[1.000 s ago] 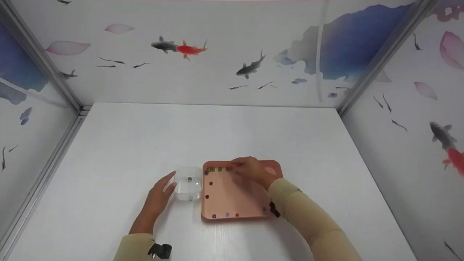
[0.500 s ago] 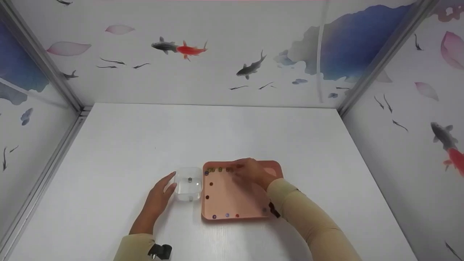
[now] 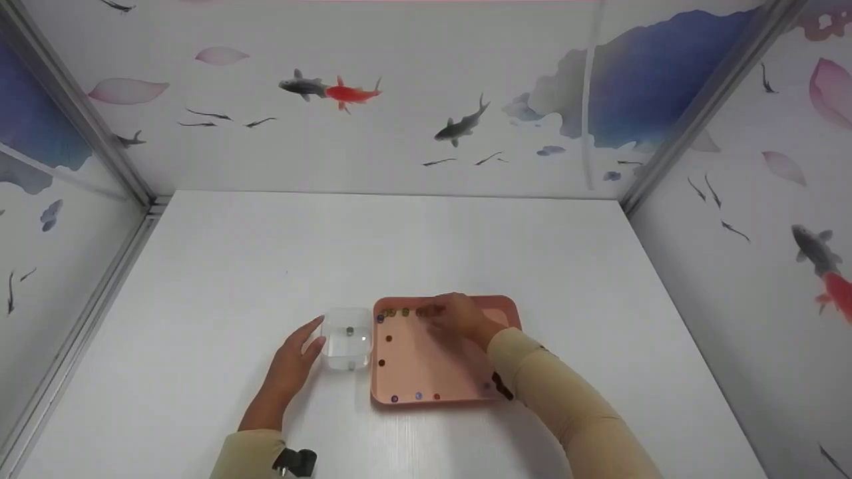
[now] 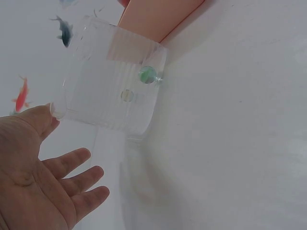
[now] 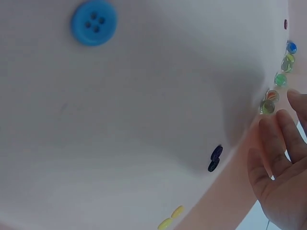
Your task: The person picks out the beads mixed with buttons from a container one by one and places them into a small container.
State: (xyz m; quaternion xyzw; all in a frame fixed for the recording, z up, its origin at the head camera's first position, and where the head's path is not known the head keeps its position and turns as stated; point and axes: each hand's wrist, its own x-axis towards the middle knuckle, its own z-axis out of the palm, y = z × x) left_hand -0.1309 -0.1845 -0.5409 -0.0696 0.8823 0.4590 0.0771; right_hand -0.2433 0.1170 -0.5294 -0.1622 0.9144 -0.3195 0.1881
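My left hand (image 3: 291, 362) touches the left rim of a clear plastic box (image 3: 346, 359), its other fingers loosely extended. In the left wrist view a green marble (image 4: 147, 74) and a paler marble (image 4: 127, 95) show through the box wall. Over the far edge of a pink tray (image 3: 436, 362), my right hand (image 3: 462, 316) reaches with thumb and fingers beside a swirled marble (image 5: 272, 96) and a greenish marble (image 5: 267, 107). No marble shows between its fingers in the right wrist view. A green marble (image 5: 280, 79) and a blue marble (image 5: 291, 47) lie farther along that edge.
A blue button (image 5: 94, 22), dark buttons (image 5: 214, 158) and yellow buttons (image 5: 171, 218) lie in the tray. Small pieces, including a red one (image 3: 436, 397), sit along its near edge. The tray stands against the box on a white table (image 3: 266, 253), with printed walls (image 3: 399, 146) around.
My right hand has shifted slightly toward me at the far marbles. The left hand, box and tray stay in place.
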